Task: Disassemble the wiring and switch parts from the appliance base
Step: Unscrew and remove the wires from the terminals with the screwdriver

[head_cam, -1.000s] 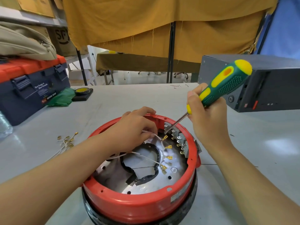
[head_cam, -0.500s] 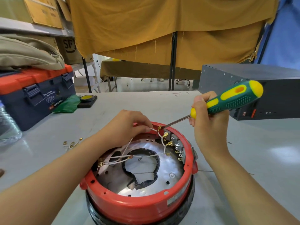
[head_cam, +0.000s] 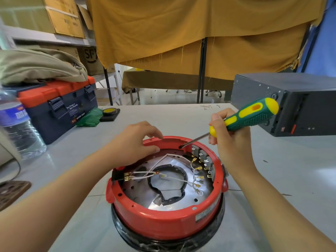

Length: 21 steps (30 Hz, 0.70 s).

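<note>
- right hand [head_cam: 231, 142] clenched round green-yellow screwdriver [head_cam: 251, 117], blade tip at far inner rim of red appliance base [head_cam: 163, 220]
- left hand [head_cam: 138, 142] on far rim of the base, fingers curled; whether it pinches anything, cannot tell
- base sits on grey desk [head_cam: 291, 179], near edge, open side up
- white wires [head_cam: 174, 177] cross its metal floor toward grey switch block [head_cam: 201, 155] on right wall
</note>
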Each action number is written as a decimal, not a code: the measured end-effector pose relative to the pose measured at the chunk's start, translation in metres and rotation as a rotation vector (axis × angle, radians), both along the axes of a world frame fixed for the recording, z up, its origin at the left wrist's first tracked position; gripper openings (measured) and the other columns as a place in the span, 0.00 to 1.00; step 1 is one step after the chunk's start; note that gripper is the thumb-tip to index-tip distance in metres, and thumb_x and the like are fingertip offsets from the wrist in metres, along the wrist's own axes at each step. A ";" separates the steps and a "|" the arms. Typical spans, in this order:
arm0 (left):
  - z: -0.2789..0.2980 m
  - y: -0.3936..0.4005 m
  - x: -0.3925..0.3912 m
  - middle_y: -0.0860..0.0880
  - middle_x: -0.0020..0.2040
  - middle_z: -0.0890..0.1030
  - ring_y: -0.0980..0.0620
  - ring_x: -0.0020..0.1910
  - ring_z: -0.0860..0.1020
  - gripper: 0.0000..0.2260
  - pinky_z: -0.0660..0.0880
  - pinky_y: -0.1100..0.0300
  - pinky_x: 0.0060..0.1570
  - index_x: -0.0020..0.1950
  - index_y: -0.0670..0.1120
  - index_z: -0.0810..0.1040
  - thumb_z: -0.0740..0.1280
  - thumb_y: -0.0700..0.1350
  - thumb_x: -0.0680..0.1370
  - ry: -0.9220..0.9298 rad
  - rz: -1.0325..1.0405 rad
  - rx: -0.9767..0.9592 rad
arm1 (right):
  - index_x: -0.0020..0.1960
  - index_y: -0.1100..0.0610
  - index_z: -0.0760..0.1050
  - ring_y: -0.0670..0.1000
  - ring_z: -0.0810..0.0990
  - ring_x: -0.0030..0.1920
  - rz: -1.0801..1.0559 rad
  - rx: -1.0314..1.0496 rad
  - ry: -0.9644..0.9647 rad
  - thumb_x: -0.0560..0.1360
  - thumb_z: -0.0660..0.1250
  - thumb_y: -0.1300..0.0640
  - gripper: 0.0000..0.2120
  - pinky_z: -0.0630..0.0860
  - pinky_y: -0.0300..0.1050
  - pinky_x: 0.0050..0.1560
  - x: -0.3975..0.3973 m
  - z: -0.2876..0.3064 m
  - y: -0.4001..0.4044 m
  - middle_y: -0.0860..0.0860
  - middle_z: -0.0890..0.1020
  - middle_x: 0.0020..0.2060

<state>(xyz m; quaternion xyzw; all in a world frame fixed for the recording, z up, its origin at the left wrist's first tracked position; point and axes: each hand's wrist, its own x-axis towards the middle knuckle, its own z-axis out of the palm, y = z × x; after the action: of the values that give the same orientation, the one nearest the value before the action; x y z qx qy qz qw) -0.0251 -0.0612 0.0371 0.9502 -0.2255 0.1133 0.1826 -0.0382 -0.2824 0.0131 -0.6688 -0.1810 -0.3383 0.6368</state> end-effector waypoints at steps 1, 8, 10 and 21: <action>0.000 0.005 -0.003 0.53 0.54 0.75 0.58 0.50 0.74 0.13 0.70 0.63 0.54 0.57 0.53 0.77 0.71 0.48 0.73 0.007 0.056 -0.012 | 0.36 0.53 0.71 0.43 0.73 0.26 0.023 -0.001 0.033 0.76 0.62 0.53 0.10 0.71 0.33 0.31 0.000 0.000 0.000 0.44 0.74 0.23; -0.008 0.038 -0.026 0.54 0.54 0.75 0.53 0.51 0.77 0.19 0.75 0.57 0.50 0.59 0.55 0.70 0.71 0.53 0.71 0.368 0.352 -0.123 | 0.38 0.58 0.74 0.47 0.74 0.26 0.188 0.129 0.215 0.79 0.62 0.58 0.11 0.75 0.42 0.35 0.008 0.000 -0.003 0.49 0.75 0.23; -0.012 0.040 -0.028 0.53 0.55 0.75 0.52 0.50 0.77 0.19 0.75 0.57 0.49 0.61 0.55 0.69 0.71 0.49 0.72 0.381 0.354 -0.112 | 0.39 0.58 0.75 0.46 0.75 0.26 0.222 0.150 0.252 0.79 0.62 0.58 0.11 0.78 0.52 0.43 0.009 -0.001 -0.004 0.49 0.75 0.24; -0.019 0.024 0.007 0.52 0.60 0.79 0.54 0.55 0.77 0.19 0.70 0.61 0.58 0.63 0.53 0.76 0.67 0.36 0.75 0.259 0.224 -0.231 | 0.39 0.58 0.77 0.50 0.76 0.29 0.365 0.103 0.364 0.77 0.63 0.56 0.11 0.76 0.37 0.34 0.015 -0.007 -0.008 0.54 0.78 0.27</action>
<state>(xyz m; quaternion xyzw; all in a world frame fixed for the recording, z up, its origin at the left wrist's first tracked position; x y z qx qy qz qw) -0.0184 -0.0368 0.0185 0.9488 -0.0784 0.0351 0.3041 -0.0232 -0.2901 0.0057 -0.6416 -0.1637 -0.1006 0.7426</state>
